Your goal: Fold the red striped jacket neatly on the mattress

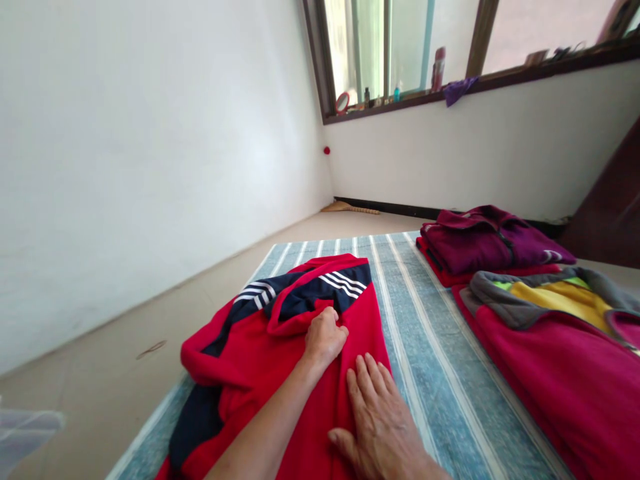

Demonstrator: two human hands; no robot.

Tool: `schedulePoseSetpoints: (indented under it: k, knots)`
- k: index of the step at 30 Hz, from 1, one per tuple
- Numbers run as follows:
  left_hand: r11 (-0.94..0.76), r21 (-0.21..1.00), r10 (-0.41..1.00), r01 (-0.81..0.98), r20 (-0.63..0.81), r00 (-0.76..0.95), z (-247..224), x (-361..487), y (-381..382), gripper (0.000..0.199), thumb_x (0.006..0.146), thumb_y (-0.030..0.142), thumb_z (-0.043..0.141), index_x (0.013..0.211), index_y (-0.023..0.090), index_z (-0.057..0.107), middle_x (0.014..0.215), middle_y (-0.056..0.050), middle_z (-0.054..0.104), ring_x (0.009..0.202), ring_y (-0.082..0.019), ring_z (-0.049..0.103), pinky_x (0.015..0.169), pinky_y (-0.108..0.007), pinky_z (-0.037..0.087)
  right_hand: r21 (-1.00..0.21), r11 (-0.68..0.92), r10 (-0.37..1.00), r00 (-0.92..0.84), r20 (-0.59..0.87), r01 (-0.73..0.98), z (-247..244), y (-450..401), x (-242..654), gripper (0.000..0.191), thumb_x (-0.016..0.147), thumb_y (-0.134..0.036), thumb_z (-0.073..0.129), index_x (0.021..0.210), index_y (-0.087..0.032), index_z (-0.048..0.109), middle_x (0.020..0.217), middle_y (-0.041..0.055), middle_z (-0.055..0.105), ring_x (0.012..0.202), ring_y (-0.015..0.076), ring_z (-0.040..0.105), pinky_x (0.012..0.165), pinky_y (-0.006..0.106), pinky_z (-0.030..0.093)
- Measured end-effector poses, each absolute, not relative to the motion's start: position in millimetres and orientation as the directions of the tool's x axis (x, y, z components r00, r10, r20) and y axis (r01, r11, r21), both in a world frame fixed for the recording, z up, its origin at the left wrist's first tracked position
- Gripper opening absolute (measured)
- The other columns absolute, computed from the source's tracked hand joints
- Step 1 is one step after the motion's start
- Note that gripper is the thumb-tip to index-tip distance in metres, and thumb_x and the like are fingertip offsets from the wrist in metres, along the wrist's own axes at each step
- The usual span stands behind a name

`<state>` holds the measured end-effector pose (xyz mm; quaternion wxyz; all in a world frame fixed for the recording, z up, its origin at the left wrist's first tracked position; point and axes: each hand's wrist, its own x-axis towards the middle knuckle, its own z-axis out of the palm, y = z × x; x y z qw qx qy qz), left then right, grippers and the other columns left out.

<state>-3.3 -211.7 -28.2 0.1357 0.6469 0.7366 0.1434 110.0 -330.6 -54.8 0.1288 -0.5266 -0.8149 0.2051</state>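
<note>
The left hand point(325, 338), closed on a fold of the red jacket point(250, 380), could rumple it if pulled while the open, flat right hand point(380, 427) pins the cloth.

Bright daylight from window point(355, 47), soft faint shadows, wide-angle bending toward frame edges.

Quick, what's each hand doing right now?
Left hand: closed, gripping the red track jacket.
Right hand: open, pressed flat on the jacket, not gripping.
</note>
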Motion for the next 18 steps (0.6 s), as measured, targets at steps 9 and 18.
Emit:
schedulePoseSetpoints:
  k: [9,18]
  knots:
    - [-0.399,-0.008,0.89,0.917,0.235,0.39,-33,33,-194,0.032,0.089,0.024,0.046,0.117,0.013,0.055,0.137,-0.014,0.047,0.126,-0.024,0.045,0.104,-0.036,0.035,-0.462,0.357,0.919,-0.394,0.017,0.812,-57,-331,111,0.082,0.083,-0.064,0.048,0.14,-0.006,0.038,0.147,0.0207,0.023,0.138,0.0364,0.017,0.114,0.052,0.02]
    - [-0.313,0.2,0.944,0.928,-0.044,0.328,-53,36,-165,0.06,0.091,0.046,0.039,0.141,0.014,0.037,0.152,-0.015,0.024,0.141,-0.031,0.018,0.112,-0.054,0.012,-0.403,0.385,0.916,-0.398,0.055,0.83,-60,-331,109,0.084,0.082,-0.067,0.044,0.139,-0.006,0.04,0.146,0.0204,0.026,0.137,0.0377,0.02,0.112,0.054,0.026]
